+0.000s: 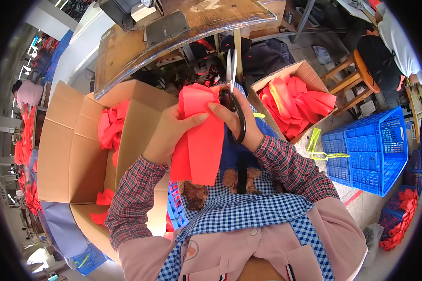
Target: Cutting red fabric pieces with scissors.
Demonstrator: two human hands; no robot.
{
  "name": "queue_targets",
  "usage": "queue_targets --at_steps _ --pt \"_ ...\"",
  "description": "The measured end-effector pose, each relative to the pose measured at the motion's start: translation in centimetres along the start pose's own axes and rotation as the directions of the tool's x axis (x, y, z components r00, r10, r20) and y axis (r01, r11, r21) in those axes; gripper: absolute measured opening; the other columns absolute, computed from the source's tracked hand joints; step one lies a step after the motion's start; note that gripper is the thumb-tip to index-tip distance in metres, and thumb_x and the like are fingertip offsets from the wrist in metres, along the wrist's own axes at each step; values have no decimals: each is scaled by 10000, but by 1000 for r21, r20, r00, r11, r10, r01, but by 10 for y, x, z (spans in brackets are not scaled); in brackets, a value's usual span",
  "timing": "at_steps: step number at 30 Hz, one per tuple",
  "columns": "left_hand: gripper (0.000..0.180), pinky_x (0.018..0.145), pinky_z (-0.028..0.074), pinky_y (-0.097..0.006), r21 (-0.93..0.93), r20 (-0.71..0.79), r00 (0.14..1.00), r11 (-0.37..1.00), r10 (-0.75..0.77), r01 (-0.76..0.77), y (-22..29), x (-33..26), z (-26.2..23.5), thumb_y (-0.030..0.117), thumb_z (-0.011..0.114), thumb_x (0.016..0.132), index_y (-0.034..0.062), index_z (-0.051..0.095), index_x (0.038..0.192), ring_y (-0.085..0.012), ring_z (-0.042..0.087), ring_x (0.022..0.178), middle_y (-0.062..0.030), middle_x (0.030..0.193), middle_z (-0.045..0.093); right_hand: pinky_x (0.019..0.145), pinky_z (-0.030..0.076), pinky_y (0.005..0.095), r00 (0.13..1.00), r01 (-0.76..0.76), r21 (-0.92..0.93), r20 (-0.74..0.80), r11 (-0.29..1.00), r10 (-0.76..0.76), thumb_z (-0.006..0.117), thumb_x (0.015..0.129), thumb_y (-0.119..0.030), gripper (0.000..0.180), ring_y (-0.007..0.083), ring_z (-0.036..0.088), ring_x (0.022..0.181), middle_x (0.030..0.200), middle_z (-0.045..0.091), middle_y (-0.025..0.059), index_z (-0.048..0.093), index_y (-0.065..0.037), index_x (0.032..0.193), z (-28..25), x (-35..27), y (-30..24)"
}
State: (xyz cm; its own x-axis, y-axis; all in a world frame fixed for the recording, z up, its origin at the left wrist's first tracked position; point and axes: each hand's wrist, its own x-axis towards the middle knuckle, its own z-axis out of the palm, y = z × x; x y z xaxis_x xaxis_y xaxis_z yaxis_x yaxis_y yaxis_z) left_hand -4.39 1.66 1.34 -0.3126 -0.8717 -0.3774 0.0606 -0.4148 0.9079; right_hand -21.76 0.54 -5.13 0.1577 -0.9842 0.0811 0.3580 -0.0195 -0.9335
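Note:
My left hand (pixel 170 129) is closed on a folded piece of red cloth (pixel 199 145), its thumb pressed on the front near the top. The cloth hangs down over my lap. In my right hand (pixel 237 114) is a pair of scissors (pixel 241 119) with black handles. Their metal blades point up and away from me, slightly apart. My right thumb touches the cloth's right edge, and the fingers behind it are partly hidden. A blue-and-white checked apron (pixel 248 210) covers my front.
An open cardboard box (pixel 61 140) with red pieces stands at left. Another box (pixel 258 100), piled with red cloth, is at right, near a blue crate (pixel 370 150) and a wooden stool (pixel 361 70). Ahead is a worn wooden table (pixel 211 21). Other people sit farther off.

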Motion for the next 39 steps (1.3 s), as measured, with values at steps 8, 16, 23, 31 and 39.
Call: queue_targets --at_steps 8,16,23,31,39 --pt "373 890 507 -286 189 -24 997 980 69 -63 -17 3 -7 153 674 895 -2 563 1216 -136 630 1001 -61 1100 651 585 457 202 996 -85 217 -4 972 88 670 879 -101 318 67 566 677 809 611 2 528 -60 1161 -14 5 0" --pt "330 860 525 -293 -10 -108 987 993 119 -121 -22 5 -16 166 624 936 8 552 1217 -144 638 976 -51 1081 654 676 505 265 971 -205 -28 117 978 207 572 968 -317 349 93 580 778 866 582 30 520 -39 1173 -19 -11 -4" --pt "323 823 532 -271 60 -165 970 983 180 -173 -19 4 -21 157 634 930 11 563 1209 -130 644 947 -54 1084 654 613 413 239 968 -110 -279 188 954 166 594 956 -359 368 73 477 690 763 526 8 550 -30 1115 -17 -21 22" --pt "308 807 531 -264 161 -169 959 966 229 -202 -19 4 -22 157 648 920 6 585 1181 -120 644 915 -56 1062 661 518 365 246 972 -65 -317 192 946 131 640 912 -419 425 71 458 558 635 497 -2 577 -39 1091 -19 -17 42" --pt "302 785 537 -262 164 -160 967 971 201 -174 -19 5 -21 163 653 917 3 590 1165 -121 651 897 -54 1035 668 469 361 235 980 -40 -298 175 954 96 651 896 -445 445 68 467 507 620 516 -2 598 -47 1089 -17 -16 37"
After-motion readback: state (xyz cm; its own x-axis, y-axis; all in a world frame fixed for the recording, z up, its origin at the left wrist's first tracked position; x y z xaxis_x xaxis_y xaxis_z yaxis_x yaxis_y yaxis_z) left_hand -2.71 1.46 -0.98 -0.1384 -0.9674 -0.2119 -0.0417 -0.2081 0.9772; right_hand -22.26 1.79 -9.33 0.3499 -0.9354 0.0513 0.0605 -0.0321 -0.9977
